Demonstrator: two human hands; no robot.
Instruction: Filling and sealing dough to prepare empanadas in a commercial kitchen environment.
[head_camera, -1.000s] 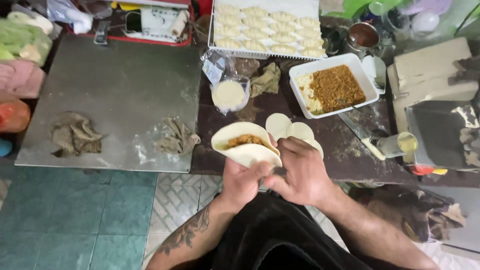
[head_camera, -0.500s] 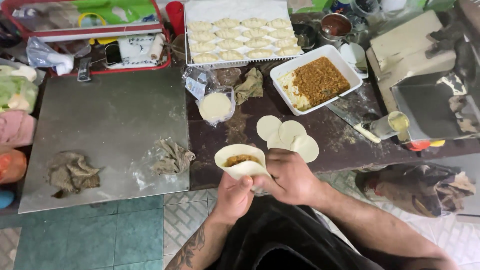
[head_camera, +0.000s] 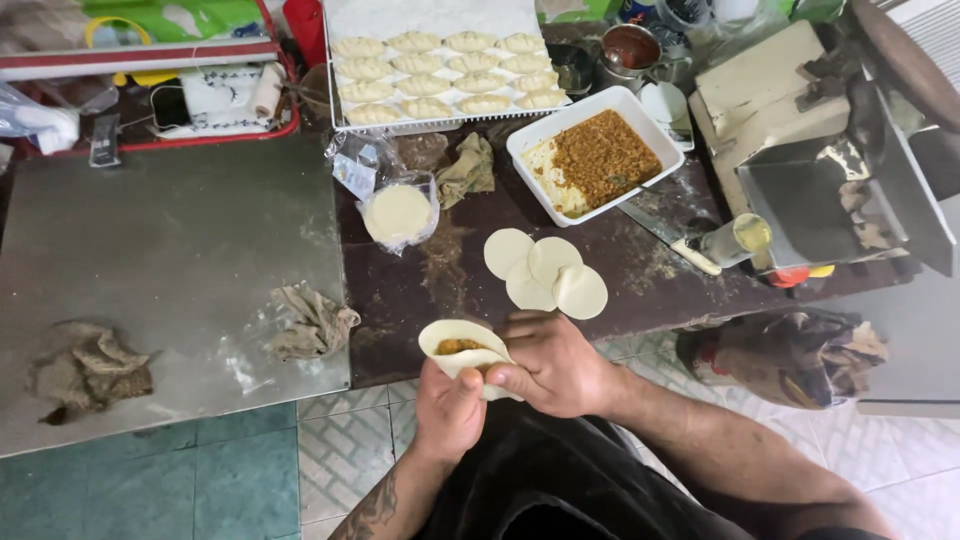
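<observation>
We held a filled dough round (head_camera: 462, 349) in both hands at the table's near edge.

Our left hand (head_camera: 447, 412) cupped it from below, fingers closed around its underside, while our right hand (head_camera: 553, 365) pinched its right rim shut between thumb and fingertips; brown filling showed in the open fold. Just beyond lay four flat dough rounds (head_camera: 546, 274), overlapping on the dark table (head_camera: 640, 270). Farther back stood the white dish of minced filling (head_camera: 597, 155) and a tray of finished dumplings (head_camera: 445, 70). A crumpled cloth (head_camera: 313, 322) lay to the left on the metal sheet (head_camera: 160, 260).
</observation>
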